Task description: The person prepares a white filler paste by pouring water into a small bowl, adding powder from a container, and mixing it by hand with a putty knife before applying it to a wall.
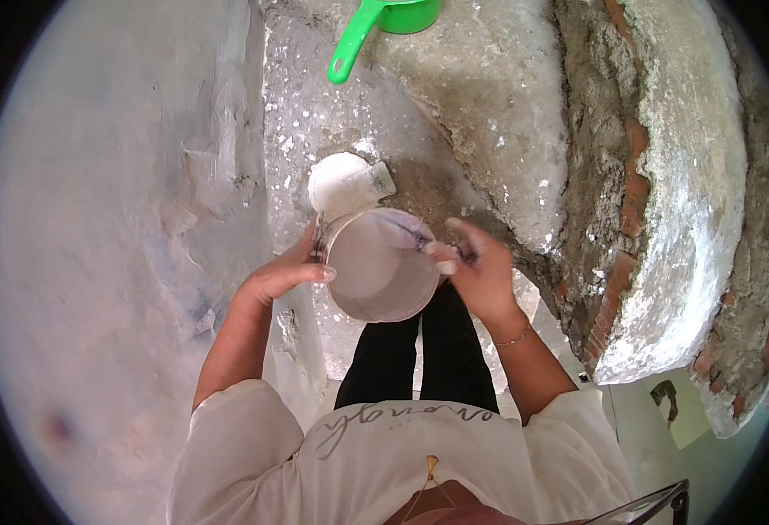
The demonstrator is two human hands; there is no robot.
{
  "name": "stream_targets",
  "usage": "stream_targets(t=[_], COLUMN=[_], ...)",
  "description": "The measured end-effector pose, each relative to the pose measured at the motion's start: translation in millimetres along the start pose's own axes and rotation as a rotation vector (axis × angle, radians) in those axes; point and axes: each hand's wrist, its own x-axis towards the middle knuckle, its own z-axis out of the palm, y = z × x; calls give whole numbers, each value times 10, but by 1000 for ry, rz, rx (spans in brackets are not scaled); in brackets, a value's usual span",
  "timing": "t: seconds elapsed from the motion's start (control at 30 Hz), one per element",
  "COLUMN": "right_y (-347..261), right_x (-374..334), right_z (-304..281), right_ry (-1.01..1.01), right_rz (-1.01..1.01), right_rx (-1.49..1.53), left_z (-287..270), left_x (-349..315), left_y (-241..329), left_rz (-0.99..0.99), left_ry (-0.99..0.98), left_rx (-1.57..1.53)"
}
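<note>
A pale round bucket is held up in front of my body, its open top facing me and whitish material coating its inside. My left hand grips the bucket's left rim, the thumb over the edge and the fingers behind its outer side. At the right rim, my right hand is closed and smeared by motion. A dark, thin shape runs from its fingers into the bucket, too blurred to name. Just beyond the bucket lies a round white object with a flat whitish rectangular piece against its right side.
A green long-handled dipper rests at the far end of the rough, white-spattered surface. A smooth grey plastered wall rises on the left. To the right are broken, stepped masonry edges with exposed red brick.
</note>
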Motion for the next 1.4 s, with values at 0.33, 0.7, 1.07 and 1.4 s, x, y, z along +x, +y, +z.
stream_targets(t=[0.33, 0.7, 1.07, 1.4], right_y=[427, 773, 821, 1078], right_x=[-338, -437, -306, 85], right_z=[-293, 74, 170, 488], right_ry=[300, 120, 14, -50], right_rz=[-24, 140, 138, 87], right_rx=[713, 503, 334, 74], left_z=[451, 1032, 1167, 1201], left_x=[219, 1719, 1832, 848], left_y=[900, 1748, 1600, -697], left_rz=[254, 430, 302, -6], left_ry=[80, 249, 338, 309], left_rx=[-495, -571, -604, -1013])
